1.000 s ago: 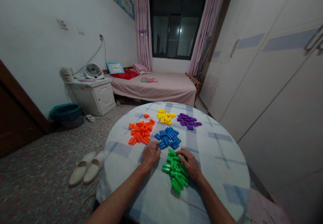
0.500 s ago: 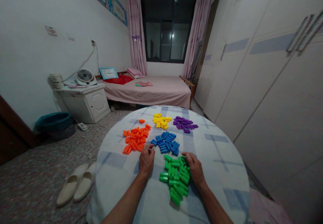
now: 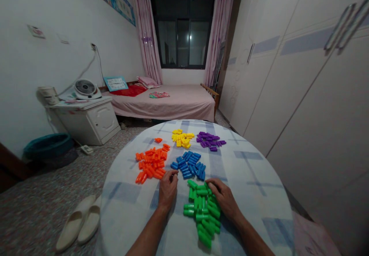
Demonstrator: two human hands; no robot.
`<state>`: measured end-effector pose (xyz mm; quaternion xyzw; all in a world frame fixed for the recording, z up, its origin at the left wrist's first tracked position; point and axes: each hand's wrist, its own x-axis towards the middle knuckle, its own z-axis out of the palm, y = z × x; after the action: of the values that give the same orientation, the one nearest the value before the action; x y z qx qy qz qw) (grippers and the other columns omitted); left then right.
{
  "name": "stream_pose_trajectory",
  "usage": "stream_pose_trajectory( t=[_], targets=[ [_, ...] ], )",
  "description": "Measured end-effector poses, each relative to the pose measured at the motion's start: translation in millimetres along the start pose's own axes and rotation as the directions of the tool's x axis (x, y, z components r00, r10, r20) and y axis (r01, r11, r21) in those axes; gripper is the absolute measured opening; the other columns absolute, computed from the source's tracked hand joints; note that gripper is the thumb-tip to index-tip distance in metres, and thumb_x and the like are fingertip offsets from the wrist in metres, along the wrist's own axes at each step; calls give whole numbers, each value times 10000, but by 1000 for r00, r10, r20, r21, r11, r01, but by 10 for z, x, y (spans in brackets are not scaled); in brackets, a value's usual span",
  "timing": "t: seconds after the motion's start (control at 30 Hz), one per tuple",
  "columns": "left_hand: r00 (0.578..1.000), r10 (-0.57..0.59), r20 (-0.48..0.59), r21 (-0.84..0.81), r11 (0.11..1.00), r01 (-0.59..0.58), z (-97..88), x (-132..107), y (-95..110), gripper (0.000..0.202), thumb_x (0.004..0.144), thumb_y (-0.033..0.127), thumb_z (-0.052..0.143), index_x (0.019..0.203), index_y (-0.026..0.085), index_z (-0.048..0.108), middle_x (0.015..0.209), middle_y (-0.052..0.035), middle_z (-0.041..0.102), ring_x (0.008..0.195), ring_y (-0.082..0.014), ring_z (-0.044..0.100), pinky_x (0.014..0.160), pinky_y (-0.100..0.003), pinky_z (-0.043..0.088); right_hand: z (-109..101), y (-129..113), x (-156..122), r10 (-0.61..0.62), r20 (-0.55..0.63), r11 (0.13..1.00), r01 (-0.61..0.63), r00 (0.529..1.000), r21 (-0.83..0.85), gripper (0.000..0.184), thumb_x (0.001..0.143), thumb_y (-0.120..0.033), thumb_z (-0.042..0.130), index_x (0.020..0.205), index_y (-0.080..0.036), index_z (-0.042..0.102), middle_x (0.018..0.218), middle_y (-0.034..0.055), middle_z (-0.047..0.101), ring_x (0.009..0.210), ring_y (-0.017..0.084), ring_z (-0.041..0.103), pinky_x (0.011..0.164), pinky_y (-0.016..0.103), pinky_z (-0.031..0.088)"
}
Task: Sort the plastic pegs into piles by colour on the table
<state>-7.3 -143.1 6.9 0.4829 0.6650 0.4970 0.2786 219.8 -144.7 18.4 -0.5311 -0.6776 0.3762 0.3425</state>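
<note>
Small plastic pieces lie in colour piles on a round table with a checked cloth (image 3: 245, 187). My left hand (image 3: 168, 190) rests on the cloth between the orange pile (image 3: 152, 162) and the blue pile (image 3: 190, 164). Its fingers are loosely bent, and no piece shows in them. My right hand (image 3: 223, 196) lies along the right side of the green pile (image 3: 201, 210), fingertips against its upper right edge. Those fingers curve loosely, partly hiding the pieces beside them. Farther back sit a yellow pile (image 3: 182, 138) and a purple pile (image 3: 210, 140).
One orange piece (image 3: 158, 140) lies apart behind its pile. Beyond the table stands a bed (image 3: 161, 108), with a white cabinet (image 3: 86, 119) bearing a fan (image 3: 85, 88) to its left. A wardrobe (image 3: 300, 94) lines the right. Slippers (image 3: 75, 225) are on the floor.
The camera view has turned slightly and come a little closer, shifting the room leftward in the picture. Both hands stay almost in the same places beside the piles.
</note>
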Motion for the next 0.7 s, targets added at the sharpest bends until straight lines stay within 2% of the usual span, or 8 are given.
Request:
stream_pose_trajectory(
  t=[0.1,0.17,0.27,0.33,0.4,0.53,0.7],
  targets=[
    [999,-5,46,-26,1000,6,67,75,195,289,779,284,466,930,159,677,948,-55,671,893,-156,615,832,-289,487,-137,-57,100,15,31,999,-13,999,-47,385,828,-475,450,1017,-213,660,1064,42,647,986,166,601,921,301,465],
    [996,-8,88,-25,1000,10,123,186,377,279,779,271,480,944,162,678,956,-52,668,896,-150,611,845,-287,480,-261,-98,253,11,11,994,-10,1000,-106,381,821,-460,448,1043,-223,648,1107,40,632,1023,171,590,949,324,460],
    [993,97,67,-29,995,-96,224,393,524,276,827,296,450,942,171,668,957,-49,655,915,-138,600,842,-266,475,-445,-115,606,-52,-36,971,42,998,-235,388,809,-442,459,1069,-213,633,1173,49,603,1109,189,552,1033,374,417],
    [979,201,13,7,979,-201,296,508,466,289,864,325,415,932,178,655,952,-49,641,937,-139,585,862,-267,465,-543,-89,891,-102,-51,943,80,993,-324,390,811,-419,465,1090,-197,623,1197,62,589,1149,196,530,1070,394,389],
    [971,239,-28,30,971,-238,363,586,316,310,891,347,385,926,181,645,949,-51,632,956,-141,574,903,-280,450,-612,-54,1188,-140,-58,904,104,988,-415,397,823,-399,465,1126,-189,610,1228,69,571,1183,197,511,1084,400,378],
    [982,190,7,-11,982,-190,448,672,48,362,915,402,348,905,186,638,955,-47,626,957,-135,571,908,-270,448,-634,-38,1782,-159,-25,786,111,987,-608,443,847,-425,460,1231,-231,568,1348,61,489,1268,213,448,1077,422,374],
    [993,101,52,-33,994,-100,457,743,32,374,918,426,346,897,194,639,947,-38,624,938,-123,570,871,-242,453,-399,-69,2526,-87,84,660,121,993,-742,520,855,-476,445,1330,-270,486,1435,63,393,1336,227,364,1084,436,343]
  ],
)
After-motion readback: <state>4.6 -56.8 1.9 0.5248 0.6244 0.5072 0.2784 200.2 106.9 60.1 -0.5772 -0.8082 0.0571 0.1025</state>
